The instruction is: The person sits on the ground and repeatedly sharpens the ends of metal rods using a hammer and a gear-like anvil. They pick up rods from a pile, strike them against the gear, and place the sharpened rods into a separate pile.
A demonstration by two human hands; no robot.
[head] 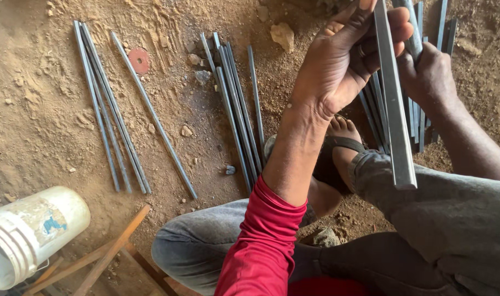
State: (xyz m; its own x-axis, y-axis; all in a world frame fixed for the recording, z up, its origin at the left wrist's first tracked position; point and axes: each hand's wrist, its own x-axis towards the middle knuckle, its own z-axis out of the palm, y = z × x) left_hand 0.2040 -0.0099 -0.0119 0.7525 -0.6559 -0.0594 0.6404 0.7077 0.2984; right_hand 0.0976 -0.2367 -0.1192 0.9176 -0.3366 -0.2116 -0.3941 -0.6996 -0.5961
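Note:
My left hand [343, 60] grips a long flat grey metal bar [395, 109] near its upper part; the bar runs down over my knee and ends at about mid-frame. My right hand [428, 74] is closed around a grey rod-like tool [411, 27] just right of the bar, at the top of the view. Beneath both hands lies a bundle of thin grey metal bars [379, 109] on the dirt, partly hidden by my arm and foot.
Two more groups of thin metal bars [236, 104] [110, 109] lie on the sandy ground. A rusty red disc [139, 60], stones [283, 35], a white plastic bucket [33, 230] and wooden sticks [104, 257] are at left. My sandalled foot [340, 145] rests between my legs.

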